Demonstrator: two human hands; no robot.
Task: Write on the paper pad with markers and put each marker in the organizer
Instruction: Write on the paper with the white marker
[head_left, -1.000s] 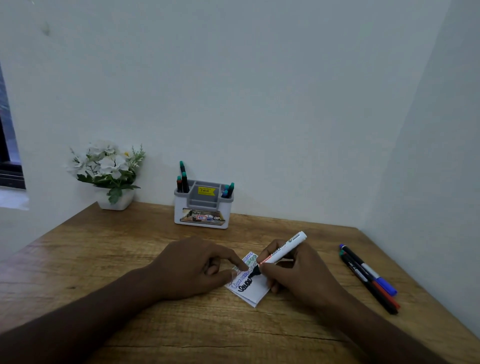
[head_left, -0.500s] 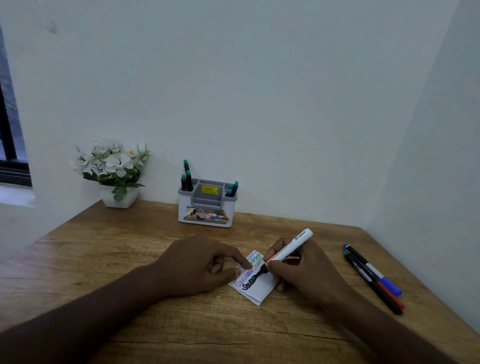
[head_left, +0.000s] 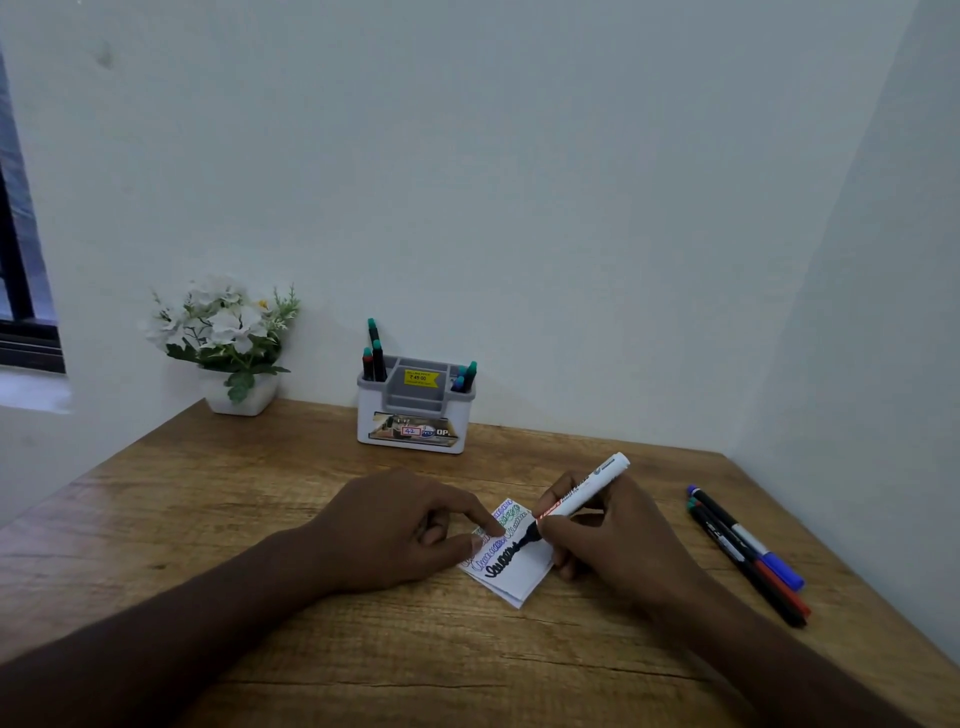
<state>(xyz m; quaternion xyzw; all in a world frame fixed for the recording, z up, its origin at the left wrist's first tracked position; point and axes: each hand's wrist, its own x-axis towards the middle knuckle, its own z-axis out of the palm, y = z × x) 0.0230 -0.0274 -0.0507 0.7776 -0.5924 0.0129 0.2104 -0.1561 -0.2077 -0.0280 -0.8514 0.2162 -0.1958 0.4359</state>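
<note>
Black ink is going down on the paper pad, which lies on the wooden desk between my two hands. My right hand pinches a white-barrelled marker in a writing grip, fingers curled round it, its dark tip touching the sheet at the end of a heavy black scrawl. My left hand pins the pad's left edge, thumb and forefinger pressing the paper, the other fingers loosely curled and holding nothing.

As I judge it, the job is past halfway but not done. Several lines of scribble in different colours already sit above the black one, and the organizer at the back of the desk, against the wall, has markers standing in its left and right compartments; I cannot count them surely. Three thin markers lie side by side near the desk's right edge, well apart from the pad; they look unused and not yet put away, as does the one in hand.

The desk is wood-grained and set into a corner of pale walls. A small white pot of white flowers stands at the back left, and a dark window frame shows at the far left.
</note>
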